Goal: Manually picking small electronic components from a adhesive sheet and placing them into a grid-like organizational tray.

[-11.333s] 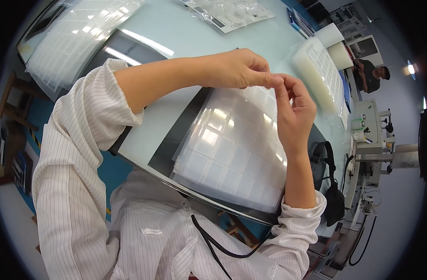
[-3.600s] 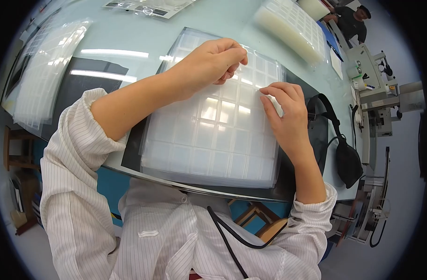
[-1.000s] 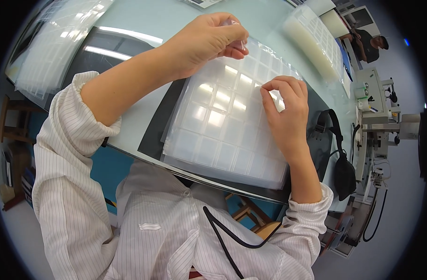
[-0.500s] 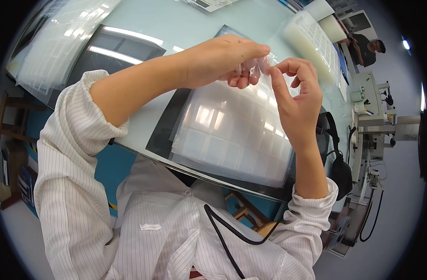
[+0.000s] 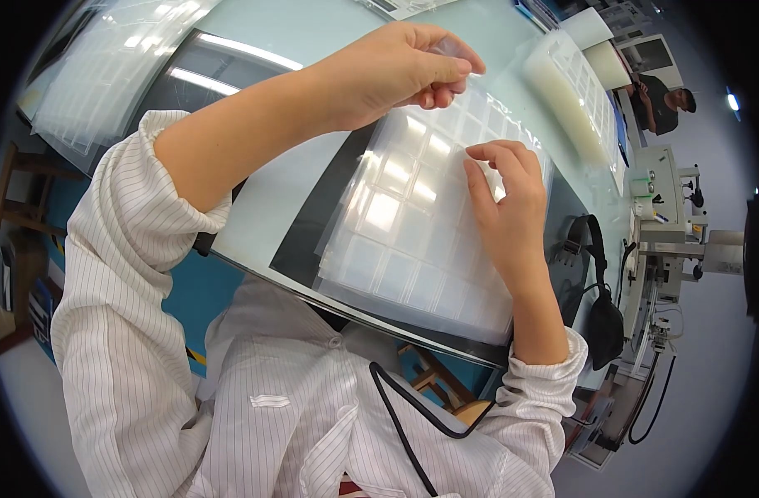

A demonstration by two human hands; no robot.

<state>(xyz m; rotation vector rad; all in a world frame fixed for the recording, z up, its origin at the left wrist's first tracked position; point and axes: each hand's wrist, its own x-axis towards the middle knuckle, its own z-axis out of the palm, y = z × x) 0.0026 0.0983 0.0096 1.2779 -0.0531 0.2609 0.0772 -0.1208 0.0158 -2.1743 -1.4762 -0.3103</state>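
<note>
Near the far edge of a stack of clear plastic pocket sheets (image 5: 378, 253), my left hand (image 5: 417, 70) is raised with thumb and fingers closed on a small piece of clear plastic film (image 5: 450, 47). Most of that film is hidden by the fingers. Lower and to the right, my right hand (image 5: 512, 203) hovers over the same stack. Its thumb and forefinger tips come close together in a pinch; anything thin between them is too small to make out. The sheets are shiny, divided into a grid of square pockets.
Under the stack lies a dark mat (image 5: 292, 257) on the glass-topped table (image 5: 259, 199). More clear sheets (image 5: 106, 91) are at the far left, and a thick pile of sheets (image 5: 566, 100) stands at the far right. A black strapped pouch (image 5: 605, 328) hangs by the right edge. Another person (image 5: 663, 108) is in the background.
My hands have drawn apart: the left has moved up with the film, the right down and left over the sheets. The view has shifted slightly.
</note>
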